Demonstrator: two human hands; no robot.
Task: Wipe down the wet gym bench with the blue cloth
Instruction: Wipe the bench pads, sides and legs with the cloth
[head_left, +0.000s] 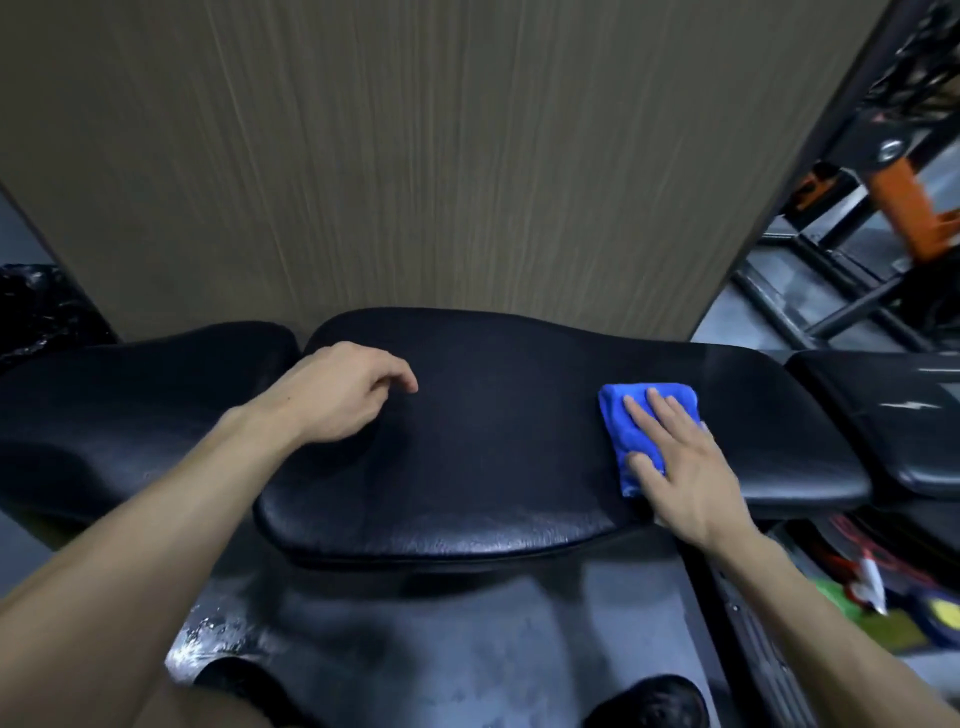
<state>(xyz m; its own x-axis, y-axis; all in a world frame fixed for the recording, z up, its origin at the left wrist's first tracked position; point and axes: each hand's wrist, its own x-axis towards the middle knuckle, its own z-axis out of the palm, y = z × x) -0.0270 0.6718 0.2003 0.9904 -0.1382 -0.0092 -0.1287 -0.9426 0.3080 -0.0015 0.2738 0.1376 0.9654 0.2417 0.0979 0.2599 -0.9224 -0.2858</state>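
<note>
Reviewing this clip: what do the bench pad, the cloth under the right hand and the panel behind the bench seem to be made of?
Bench pad: black vinyl or faux leather, probably; fine pebbled grain with a sheen along the front edge. Blue cloth: looks like microfibre or terry; fuzzy, matte nap, folded thick under the right hand. Panel: wood-grain laminate or veneer, judging by the straight vertical streaks; matte beige-brown.

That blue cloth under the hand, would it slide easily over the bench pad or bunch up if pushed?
The blue cloth looks soft and floppy: it lies folded, with rumpled edges. Under the flat right hand it would probably slide well, since the black bench pad looks smooth and glossy. Pushed by one edge alone, it would likely bunch. It seems light.
</note>
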